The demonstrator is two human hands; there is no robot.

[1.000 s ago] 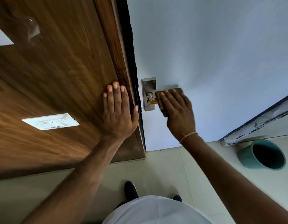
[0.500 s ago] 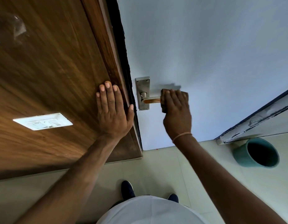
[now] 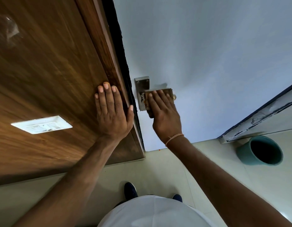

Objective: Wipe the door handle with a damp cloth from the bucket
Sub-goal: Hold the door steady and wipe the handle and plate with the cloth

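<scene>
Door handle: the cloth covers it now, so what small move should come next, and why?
Probably slide the right hand and cloth outward toward the handle tip, which peeks out uncovered past the cloth, while the left hand rests flat on the wood panel.

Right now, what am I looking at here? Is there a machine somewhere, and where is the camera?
There is no machine: a person is cleaning, and the single camera sits on their head, looking down over their arms, white shirt and shoes. The left hand rests flat on the brown wooden panel, beside a white switch plate. The right hand presses a brown cloth over the door handle on the pale blue door; only the handle's end and its metal backplate show. A teal bucket stands on the tiled floor to the right. What is inside it cannot be seen.
</scene>
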